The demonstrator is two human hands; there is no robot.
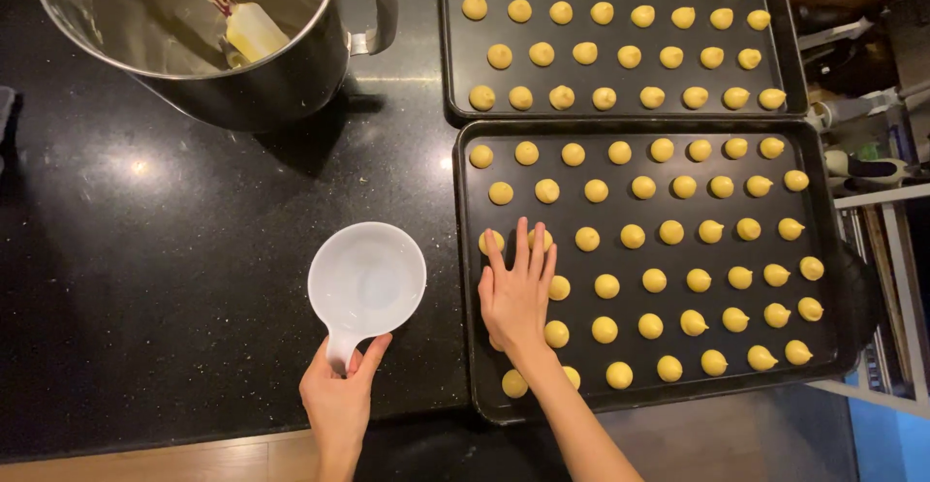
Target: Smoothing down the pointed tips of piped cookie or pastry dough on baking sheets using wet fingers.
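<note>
Our left hand (339, 400) has the small white bowl (367, 281) pinched by its stubby handle, at about 7 o'clock on the black counter (174, 279). Looks like a bit of water in it, hard to tell tho. Just beside it at 3 o'clock, our right hand (516, 293) lies flat, fingers together, holding nothing, over the near baking tray (463, 279), fingertips on the yellow dough blobs (633, 236). A second tray (447, 36) of blobs sits at 12 o'clock from that. Up at 10 o'clock we've got the steel pot (281, 65) with a spatula (247, 27) inside.
</note>
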